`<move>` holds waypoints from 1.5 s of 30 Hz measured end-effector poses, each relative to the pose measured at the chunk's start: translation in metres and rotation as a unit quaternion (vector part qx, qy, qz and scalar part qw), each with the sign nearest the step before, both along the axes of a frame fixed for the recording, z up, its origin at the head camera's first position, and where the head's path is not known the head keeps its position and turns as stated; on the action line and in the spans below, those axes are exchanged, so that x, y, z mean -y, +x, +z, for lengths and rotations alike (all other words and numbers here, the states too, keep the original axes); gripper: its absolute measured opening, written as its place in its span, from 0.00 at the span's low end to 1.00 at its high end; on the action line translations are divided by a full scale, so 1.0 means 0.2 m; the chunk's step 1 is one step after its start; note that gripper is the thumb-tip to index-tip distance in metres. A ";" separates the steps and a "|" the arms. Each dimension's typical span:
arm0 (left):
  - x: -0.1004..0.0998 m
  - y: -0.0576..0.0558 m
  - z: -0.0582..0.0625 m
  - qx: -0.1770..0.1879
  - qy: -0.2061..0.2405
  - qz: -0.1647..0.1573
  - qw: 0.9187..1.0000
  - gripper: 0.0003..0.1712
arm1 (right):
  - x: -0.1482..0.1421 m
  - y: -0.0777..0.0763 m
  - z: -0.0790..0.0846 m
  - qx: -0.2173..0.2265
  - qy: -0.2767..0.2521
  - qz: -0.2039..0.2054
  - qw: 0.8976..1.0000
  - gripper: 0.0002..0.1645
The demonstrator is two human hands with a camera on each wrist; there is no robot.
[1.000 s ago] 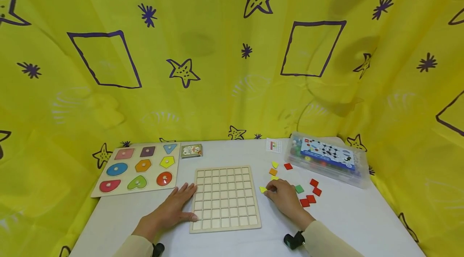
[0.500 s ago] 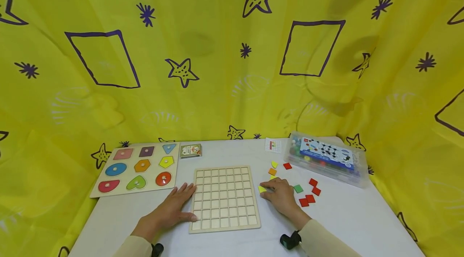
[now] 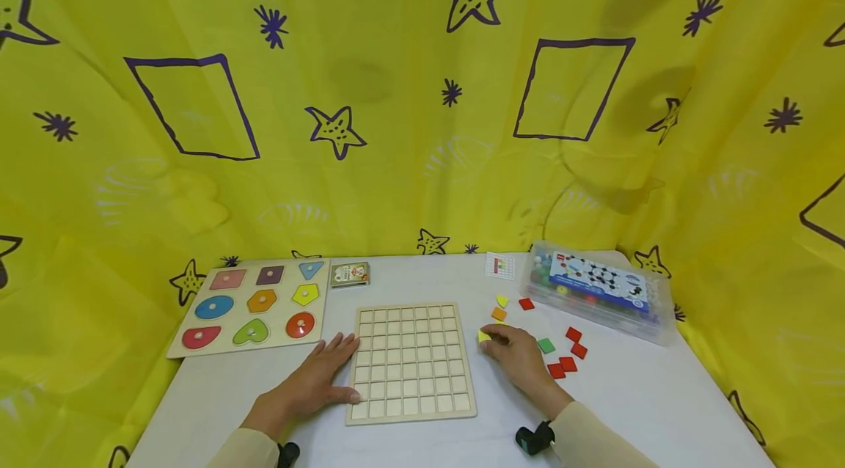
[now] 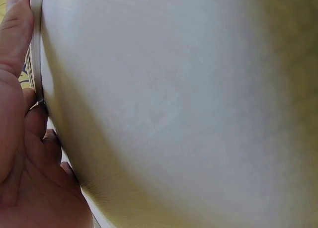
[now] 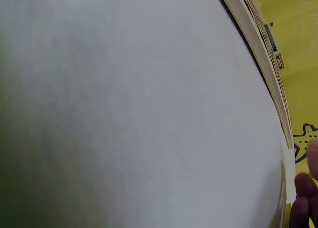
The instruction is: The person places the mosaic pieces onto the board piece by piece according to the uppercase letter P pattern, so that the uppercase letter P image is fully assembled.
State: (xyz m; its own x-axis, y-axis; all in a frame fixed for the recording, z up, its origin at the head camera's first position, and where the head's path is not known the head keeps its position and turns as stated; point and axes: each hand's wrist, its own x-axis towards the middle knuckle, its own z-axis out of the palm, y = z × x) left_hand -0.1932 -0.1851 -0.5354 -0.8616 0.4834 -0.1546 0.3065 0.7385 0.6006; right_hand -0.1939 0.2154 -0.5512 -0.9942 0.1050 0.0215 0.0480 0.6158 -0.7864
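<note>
A wooden grid board with bare square cells lies flat on the table. My left hand rests at its left edge, fingers spread and thumb on the near-left corner; in the left wrist view the palm is beside the board's rim. To the right of the board, my right hand pinches a small yellow tile between thumb and fingers. In the right wrist view only fingertips show at the lower right. Under that hand's far side a second yellow tile is partly hidden.
Beyond the right hand lie an orange tile, a green tile and several red tiles. A pattern card and a clear plastic box stand behind. A shape puzzle and a small card box are left.
My right hand has taken the yellow tile between its fingertips and shifted it slightly away from me. The left hand and the board have stayed put.
</note>
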 end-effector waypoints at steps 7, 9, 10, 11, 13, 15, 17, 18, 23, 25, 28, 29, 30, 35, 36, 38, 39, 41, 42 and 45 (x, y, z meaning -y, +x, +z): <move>0.00 0.00 0.00 -0.004 0.002 -0.003 1.000 0.62 | -0.01 -0.03 0.03 -0.031 -0.083 -0.029 0.996 0.18; 0.01 0.00 0.00 -0.006 0.003 -0.005 1.000 0.62 | -0.01 -0.04 0.03 -0.038 -0.101 -0.029 0.994 0.18; 0.01 0.00 0.00 -0.007 0.002 -0.005 1.000 0.62 | 0.00 -0.05 0.04 -0.040 -0.107 -0.027 0.993 0.18; 0.01 0.00 0.00 -0.006 0.001 -0.005 1.000 0.62 | 0.00 -0.05 0.05 -0.041 -0.113 -0.025 0.992 0.18; 0.00 0.00 0.00 -0.005 -0.002 -0.005 1.000 0.62 | 0.01 -0.06 0.07 -0.044 -0.124 -0.021 0.991 0.17; 0.00 0.00 -0.01 -0.005 -0.004 -0.005 1.000 0.62 | 0.03 -0.06 0.08 -0.047 -0.134 -0.016 0.990 0.16; 0.00 0.00 -0.01 -0.006 -0.005 -0.005 1.000 0.62 | 0.05 -0.08 0.10 -0.049 -0.143 -0.015 0.988 0.16; 0.00 0.00 -0.01 -0.007 -0.004 -0.005 1.000 0.62 | 0.06 -0.09 0.11 -0.051 -0.148 -0.015 0.988 0.15; 0.01 0.00 0.00 -0.011 -0.002 -0.008 1.000 0.62 | 0.14 -0.13 0.14 -0.055 -0.182 -0.016 0.982 0.15; 0.00 0.00 0.00 -0.014 -0.001 -0.009 1.000 0.62 | 0.17 -0.15 0.14 -0.057 -0.195 -0.016 0.979 0.16; 0.00 0.00 0.00 -0.016 0.001 -0.011 1.000 0.62 | 0.21 -0.18 0.15 -0.056 -0.208 -0.019 0.976 0.15; 0.00 0.00 0.00 -0.016 0.001 -0.012 1.000 0.62 | 0.22 -0.19 0.15 -0.053 -0.212 -0.021 0.976 0.15; 0.00 0.00 0.00 -0.017 0.000 -0.012 1.000 0.62 | 0.23 -0.19 0.15 -0.052 -0.214 -0.022 0.975 0.15; 0.00 0.00 -0.01 -0.017 -0.003 -0.012 1.000 0.62 | 0.29 -0.22 0.15 -0.040 -0.224 -0.014 0.974 0.14; 0.00 0.00 -0.01 -0.017 -0.003 -0.012 1.000 0.62 | 0.31 -0.23 0.14 -0.039 -0.225 -0.009 0.973 0.14; 0.00 0.00 -0.01 -0.018 -0.004 -0.013 1.000 0.62 | 0.33 -0.24 0.13 -0.040 -0.224 -0.001 0.974 0.14; 0.00 0.00 -0.01 -0.019 -0.003 -0.013 1.000 0.62 | 0.34 -0.24 0.13 -0.037 -0.227 0.001 0.973 0.14; 0.00 0.00 -0.01 -0.019 -0.003 -0.014 1.000 0.62 | 0.37 -0.25 0.12 -0.038 -0.222 0.008 0.974 0.14; 0.00 0.00 0.00 -0.020 -0.003 -0.015 1.000 0.62 | 0.38 -0.25 0.12 -0.036 -0.221 0.011 0.975 0.14; -0.01 0.00 0.00 -0.017 0.001 -0.015 1.000 0.62 | 0.41 -0.26 0.10 -0.027 -0.223 0.014 0.974 0.14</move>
State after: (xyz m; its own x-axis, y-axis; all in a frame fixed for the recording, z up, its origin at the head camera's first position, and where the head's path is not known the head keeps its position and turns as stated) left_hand -0.1923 -0.1836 -0.5348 -0.8517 0.5089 -0.1249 0.3485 0.7281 0.5903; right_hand -0.2462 0.1332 -0.5305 -0.9956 0.0882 0.0315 -0.0121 0.2118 -0.9772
